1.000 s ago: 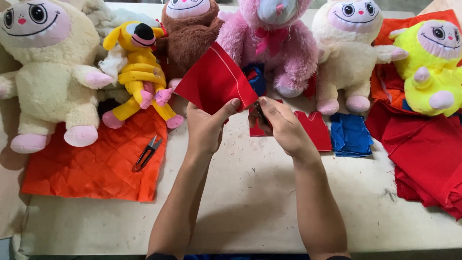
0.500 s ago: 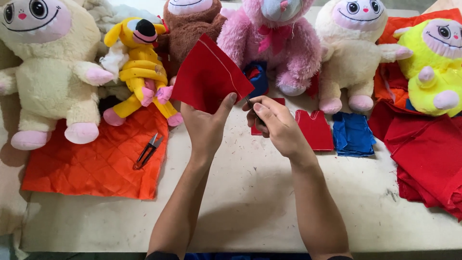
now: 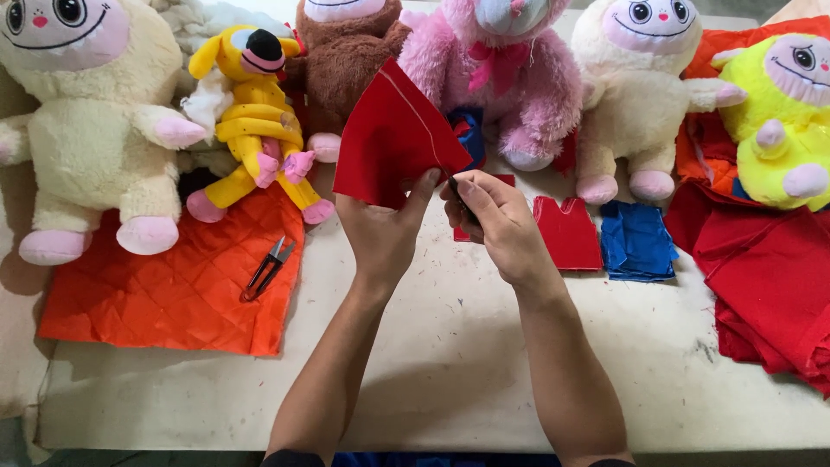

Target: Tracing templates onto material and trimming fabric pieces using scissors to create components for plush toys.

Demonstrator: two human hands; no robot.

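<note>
— Two hands, one piece: what's going on?

— The left hand (image 3: 380,233) has the red cloth (image 3: 389,138) pinched at its lower edge, thumb in front and fingers behind. The cloth is held up off the desk (image 3: 450,363), fanning up and away from that hand.

— And the right hand (image 3: 497,220)?

— Just beside the left, almost touching it at the cloth's lower corner. Its fingers are drawn together on a small dark bit (image 3: 456,188). I cannot tell what that bit is, whether a tool or a trim.

— So which step is this?

— I judge it to be close work on the cloth's edge or corner, with the left hand steadying and the right doing the fine part.

— What does the next move call for?

— A firm left pinch so that the corner does not swing, and small, exact motion from the right fingertips. The stitched line on the cloth runs close above the left thumb, so the work has to keep clear of it.

— Anything within reach?

— The snips (image 3: 266,270) lie well to the left of the left hand on an orange pad (image 3: 164,303). A red vest (image 3: 566,232) and a blue piece (image 3: 638,240) lie flat just to the right of the right hand. Plush toys (image 3: 510,78) sit in a row beyond both hands.
</note>
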